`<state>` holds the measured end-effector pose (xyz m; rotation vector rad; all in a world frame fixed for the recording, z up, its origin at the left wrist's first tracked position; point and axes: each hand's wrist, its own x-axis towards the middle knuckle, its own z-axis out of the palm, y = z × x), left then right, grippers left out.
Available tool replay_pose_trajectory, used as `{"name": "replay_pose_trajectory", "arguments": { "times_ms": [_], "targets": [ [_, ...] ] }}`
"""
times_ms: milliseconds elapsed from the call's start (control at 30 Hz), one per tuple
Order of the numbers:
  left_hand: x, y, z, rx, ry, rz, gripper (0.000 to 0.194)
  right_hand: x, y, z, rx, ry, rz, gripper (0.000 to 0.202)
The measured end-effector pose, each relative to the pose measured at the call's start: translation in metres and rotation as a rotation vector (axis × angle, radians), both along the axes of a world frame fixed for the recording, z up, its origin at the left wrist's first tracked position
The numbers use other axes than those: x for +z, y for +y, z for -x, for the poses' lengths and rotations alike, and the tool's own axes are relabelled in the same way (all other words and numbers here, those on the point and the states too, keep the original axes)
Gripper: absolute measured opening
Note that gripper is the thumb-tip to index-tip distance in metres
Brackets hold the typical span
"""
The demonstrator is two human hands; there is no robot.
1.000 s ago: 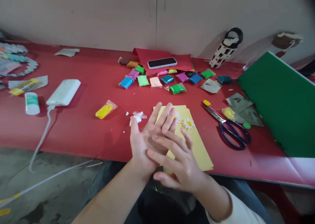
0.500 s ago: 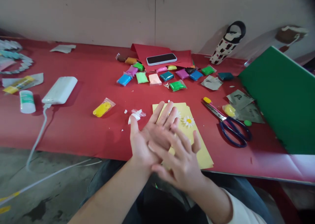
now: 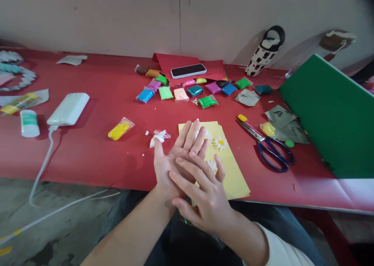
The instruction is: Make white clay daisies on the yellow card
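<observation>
My left hand (image 3: 172,166) is palm up with its fingers stretched out, partly over the yellow paper sheets (image 3: 233,184). Over its palm lies my right hand (image 3: 204,188), palm down, fingers spread and touching or nearly touching the palm. Whether something small lies under those fingertips is hidden. A white daisy with a yellow centre (image 3: 220,143) rests on the sheets, and white petals (image 3: 212,165) show beside my right fingers. Just beyond my left thumb, white clay (image 3: 158,138) sits in an opened clear wrapper, with small white crumbs around it.
Several coloured clay packets (image 3: 195,90) and a phone (image 3: 188,71) lie farther back. A yellow packet (image 3: 119,129) and white power bank (image 3: 68,109) are to the left. Scissors (image 3: 263,141) and a green board (image 3: 330,118) are to the right; a bottle (image 3: 263,53) stands behind.
My right hand has slid slightly down and left across the left palm, its fingers less blurred. The whole view has shifted a little.
</observation>
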<state>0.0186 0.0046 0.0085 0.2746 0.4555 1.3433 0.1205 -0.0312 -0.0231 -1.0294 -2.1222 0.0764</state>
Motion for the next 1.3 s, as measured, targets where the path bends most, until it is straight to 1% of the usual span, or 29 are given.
{"name": "replay_pose_trajectory", "arguments": {
  "times_ms": [67, 133, 200, 267, 433, 533, 600, 667, 700, 733, 767, 833, 900, 933, 1033, 1133, 1233, 1300],
  "targets": [
    [0.001, -0.001, -0.002, 0.002, 0.033, -0.002, 0.065, 0.002, 0.0, 0.001, 0.008, 0.008, 0.003, 0.035],
    [0.001, -0.002, -0.002, -0.011, 0.057, -0.003, 0.063, 0.003, 0.001, 0.001, 0.046, 0.02, -0.018, 0.031],
    [0.001, -0.001, -0.002, -0.006, 0.095, -0.002, 0.062, 0.002, 0.003, 0.0, 0.091, 0.04, -0.035, 0.03],
    [-0.001, 0.0, -0.001, 0.01, 0.118, -0.003, 0.062, -0.002, 0.005, 0.002, 0.077, 0.072, -0.005, 0.031],
    [-0.01, 0.005, 0.001, -0.027, 0.113, 0.013, 0.063, -0.009, 0.007, 0.012, -0.031, 0.211, 0.208, 0.022],
    [-0.011, 0.005, 0.001, -0.013, 0.157, 0.03, 0.063, -0.006, 0.01, 0.015, -0.036, 0.345, 0.325, 0.019],
    [-0.009, 0.005, 0.004, -0.033, 0.214, 0.011, 0.065, -0.001, 0.014, 0.011, -0.006, 0.498, 0.425, 0.018],
    [-0.007, 0.005, 0.01, -0.024, 0.338, -0.083, 0.065, 0.004, 0.02, 0.004, 0.045, 0.723, 0.585, 0.016],
    [-0.006, 0.006, 0.014, -0.003, 0.446, -0.156, 0.063, 0.007, 0.023, -0.001, 0.069, 0.848, 0.677, 0.015],
    [-0.005, 0.006, 0.018, 0.041, 0.581, -0.251, 0.056, 0.009, 0.026, -0.006, 0.087, 0.96, 0.769, 0.015],
    [-0.005, 0.007, 0.022, 0.072, 0.756, -0.351, 0.048, 0.01, 0.028, -0.011, 0.093, 1.051, 0.851, 0.016],
    [-0.006, 0.008, 0.029, 0.062, 1.097, -0.521, 0.043, 0.01, 0.031, -0.019, 0.089, 1.149, 0.97, 0.017],
    [-0.008, 0.01, 0.033, 0.025, 1.298, -0.644, 0.034, 0.008, 0.032, -0.023, 0.097, 1.153, 1.042, 0.019],
    [-0.01, 0.01, 0.033, 0.02, 1.343, -0.677, 0.028, 0.007, 0.032, -0.025, 0.105, 1.138, 1.063, 0.02],
    [-0.012, 0.01, 0.031, 0.06, 1.373, -0.671, 0.016, 0.005, 0.03, -0.03, 0.107, 1.097, 1.103, 0.026],
    [-0.011, 0.01, 0.03, 0.108, 1.386, -0.673, 0.016, 0.008, 0.031, -0.037, 0.101, 1.061, 1.075, 0.032],
    [-0.01, 0.01, 0.031, 0.12, 1.412, -0.711, 0.019, 0.012, 0.032, -0.043, 0.126, 1.003, 1.011, 0.02],
    [-0.01, 0.009, 0.031, 0.115, 1.426, -0.723, 0.019, 0.013, 0.033, -0.044, 0.123, 0.981, 1.0, 0.013]
  ]
}}
